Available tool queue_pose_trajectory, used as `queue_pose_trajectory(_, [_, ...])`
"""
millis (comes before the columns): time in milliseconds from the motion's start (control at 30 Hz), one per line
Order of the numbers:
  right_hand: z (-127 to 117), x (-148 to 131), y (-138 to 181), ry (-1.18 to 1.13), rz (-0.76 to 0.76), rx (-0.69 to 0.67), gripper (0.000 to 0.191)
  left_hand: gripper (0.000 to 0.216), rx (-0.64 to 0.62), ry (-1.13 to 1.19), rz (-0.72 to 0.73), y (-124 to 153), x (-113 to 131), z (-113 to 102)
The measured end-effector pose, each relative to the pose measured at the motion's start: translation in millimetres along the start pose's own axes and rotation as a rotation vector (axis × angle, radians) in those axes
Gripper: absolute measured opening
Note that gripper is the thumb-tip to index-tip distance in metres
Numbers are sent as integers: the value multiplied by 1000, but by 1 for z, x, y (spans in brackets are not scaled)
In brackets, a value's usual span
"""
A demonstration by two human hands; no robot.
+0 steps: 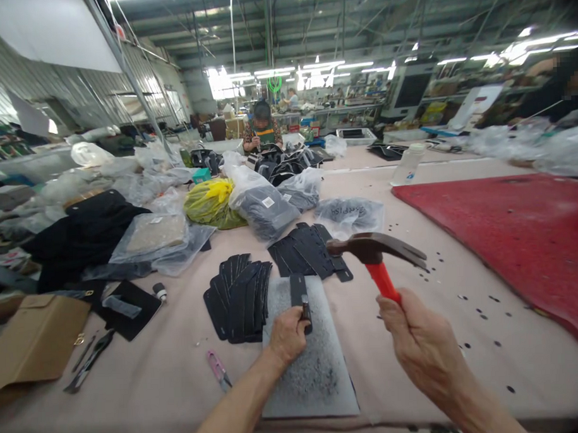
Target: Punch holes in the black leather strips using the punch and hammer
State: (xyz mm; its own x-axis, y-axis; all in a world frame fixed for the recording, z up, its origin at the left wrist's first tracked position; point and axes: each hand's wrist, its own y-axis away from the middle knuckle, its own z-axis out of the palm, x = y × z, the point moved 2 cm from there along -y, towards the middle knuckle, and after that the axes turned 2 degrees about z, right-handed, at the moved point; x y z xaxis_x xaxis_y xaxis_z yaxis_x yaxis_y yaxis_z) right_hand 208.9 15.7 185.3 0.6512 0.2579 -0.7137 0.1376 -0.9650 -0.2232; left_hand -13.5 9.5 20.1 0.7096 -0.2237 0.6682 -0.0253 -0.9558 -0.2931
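My right hand (426,347) is wrapped round the red handle of a claw hammer (373,246), raised above the table at the right. On a worn, speckled grey board (318,373), my left hand (288,335) is closed round a short dark metal tool, which looks like a hole punch (305,302). Beneath it lies a narrow black strip (298,285); the fingers partly hide where tool and strip meet. Fanned black cut pieces (242,300) lie left of the board. More black pieces (309,250) are spread behind it.
Pink thread snips (217,367) lie left of the board. Small black discs (482,314) are scattered at the right, near a red sheet (502,228). Bagged goods (265,208) and a cardboard box (40,339) stand about. A person (262,129) sits across the table.
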Motion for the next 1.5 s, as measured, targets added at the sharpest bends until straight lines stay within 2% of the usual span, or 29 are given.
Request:
queue_pose_trajectory(33, [-1, -8, 0, 104, -110, -13, 31, 14, -5, 2, 7, 0, 1, -1])
queue_pose_trajectory(100, [2, -16, -1, 284, -235, -134, 29, 15, -11, 4, 19, -1, 2, -1])
queue_pose_trajectory(167, [4, -19, -3, 405, -271, -252, 29, 15, -14, 1, 25, -1, 3, -1])
queue_pose_trajectory(200, [3, -21, -4, 426, -273, -256, 29, 14, -15, -3, 23, -1, 2, 0])
queue_pose_trajectory(233, [1, -24, -5, 410, -272, -216, 30, 14, -13, -7, 21, -1, 2, 0])
queue_pose_trajectory(333, [-8, -29, -7, 266, -242, 35, 31, 12, -6, -13, 17, 0, -1, 3])
queue_pose_trajectory(367, [-8, -29, -7, 240, -243, 60, 31, 12, -4, -14, 17, 0, -2, 3])
queue_pose_trajectory(400, [-8, -28, -7, 249, -247, 42, 31, 12, -6, -14, 19, 0, -2, 3])
queue_pose_trajectory(500, [-5, -23, -8, 381, -284, -171, 30, 12, -9, -22, 14, 0, -3, 3])
queue_pose_trajectory(533, [-7, -23, -9, 404, -287, -196, 30, 12, -9, -26, 11, 0, -2, 3])
queue_pose_trajectory(600, [-14, -29, -11, 350, -277, -82, 31, 12, -10, -32, 9, 0, -2, 2])
queue_pose_trajectory(667, [-19, -34, -9, 235, -265, 122, 32, 12, -12, -30, 13, 0, -1, 2])
queue_pose_trajectory(700, [-18, -35, -8, 198, -278, 166, 33, 12, -13, -26, 14, -1, 0, 1])
queue_pose_trajectory(733, [-15, -33, -6, 197, -292, 155, 34, 12, -18, -20, 17, -1, 0, 1])
queue_pose_trajectory(800, [-6, -22, -4, 290, -297, -25, 34, 13, -20, -12, 27, -2, 2, 1])
queue_pose_trajectory(867, [-1, 1, -4, 405, -209, -231, 32, 14, -18, -9, 35, -2, 2, 1])
queue_pose_trajectory(967, [2, 44, -4, 394, -3, -340, 32, 12, -4, -14, 26, -1, 0, 2])
queue_pose_trajectory(1100, [31, 102, 5, 300, 200, -437, 37, 10, -5, -15, -5, 1, -3, 4])
queue_pose_trajectory(1200, [62, 123, 13, 481, 202, -357, 25, 10, -20, -6, -34, 2, -6, 5])
queue_pose_trajectory(1267, [80, 116, 14, 569, 73, -223, 26, 13, -21, 5, -53, 2, -8, 6])
queue_pose_trajectory(1333, [97, 95, 13, 509, -86, -174, 37, 16, -10, 13, -63, 2, -10, 6])
queue_pose_trajectory(1400, [116, 73, 11, 377, -185, -235, 39, 19, -4, 23, -61, 2, -10, 7])
queue_pose_trajectory(1500, [142, 52, 10, 269, -173, -305, 35, 22, -14, 85, -70, 1, -7, 6])
